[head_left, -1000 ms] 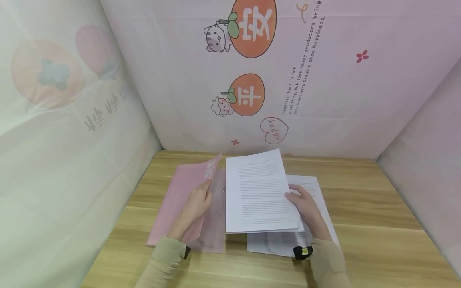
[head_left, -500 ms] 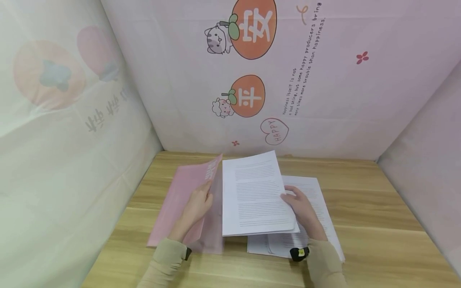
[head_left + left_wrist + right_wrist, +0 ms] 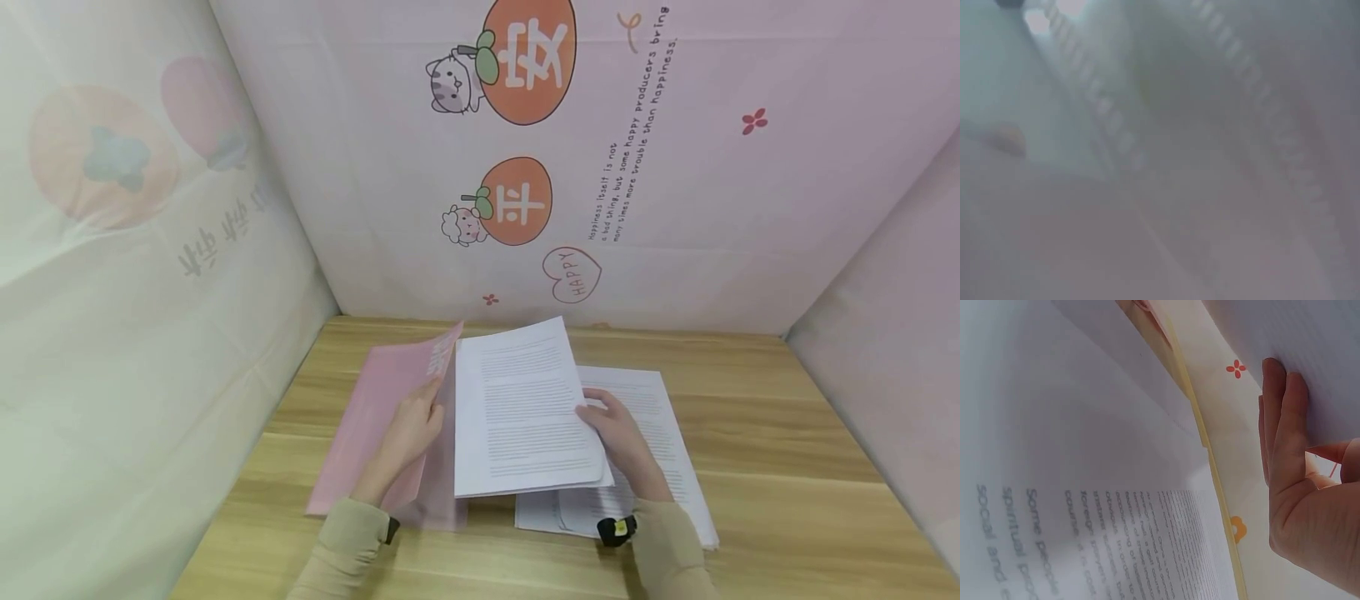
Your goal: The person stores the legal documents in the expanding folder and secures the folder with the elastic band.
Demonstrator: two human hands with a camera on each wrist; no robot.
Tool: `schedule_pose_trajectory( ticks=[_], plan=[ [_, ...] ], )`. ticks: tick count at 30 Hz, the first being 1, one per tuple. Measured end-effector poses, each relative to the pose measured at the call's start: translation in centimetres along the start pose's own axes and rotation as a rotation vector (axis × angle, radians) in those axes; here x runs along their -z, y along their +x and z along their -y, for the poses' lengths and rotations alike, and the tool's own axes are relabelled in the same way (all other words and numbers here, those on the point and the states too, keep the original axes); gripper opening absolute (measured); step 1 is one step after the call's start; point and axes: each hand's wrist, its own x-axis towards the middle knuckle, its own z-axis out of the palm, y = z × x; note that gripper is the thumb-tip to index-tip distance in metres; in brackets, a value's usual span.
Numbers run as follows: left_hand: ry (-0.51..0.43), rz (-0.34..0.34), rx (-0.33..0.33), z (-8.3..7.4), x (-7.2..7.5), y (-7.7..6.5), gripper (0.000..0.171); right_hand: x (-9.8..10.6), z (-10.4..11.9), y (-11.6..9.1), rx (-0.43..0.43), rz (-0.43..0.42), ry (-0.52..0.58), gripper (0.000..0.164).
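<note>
A pink plastic folder [image 3: 367, 417] lies at the left of the table, its cover lifted. My left hand [image 3: 408, 425] pinches the cover's free edge and holds it up. My right hand [image 3: 615, 429] grips a thin stack of printed paper sheets [image 3: 525, 417] by its right edge, thumb on top. The stack is tilted, and its left edge overlaps the folder's back sheet [image 3: 442, 500]. In the right wrist view the fingers [image 3: 1288, 425] lie straight along the underside of the held sheets [image 3: 1322, 375]. The left wrist view is a blur of pale pink plastic.
More printed sheets [image 3: 660, 450] lie on the wooden table [image 3: 780, 467] beneath and beside the right hand. White printed cloth [image 3: 690, 208] walls in the table at the back, left and right.
My right hand has moved left with the stack of sheets, bringing it further over the folder's back sheet. The left hand and the lifted cover have stayed almost still.
</note>
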Motion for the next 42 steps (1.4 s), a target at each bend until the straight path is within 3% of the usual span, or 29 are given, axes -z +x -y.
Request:
schedule_pose_trajectory(
  ticks=[21,29,42],
  plan=[
    [-0.009,0.04,0.048,0.0,0.1,0.1,0.052,-2.7,0.5,0.1,0.003,0.081,0.073,0.048],
    [0.027,0.004,0.043,0.0,-0.2,0.1,0.051,-3.4,0.5,0.0,0.01,0.116,0.107,0.05],
    [0.023,0.006,0.049,0.0,-0.3,0.1,0.05,-4.4,0.6,0.0,0.026,0.148,0.124,0.049]
  ],
)
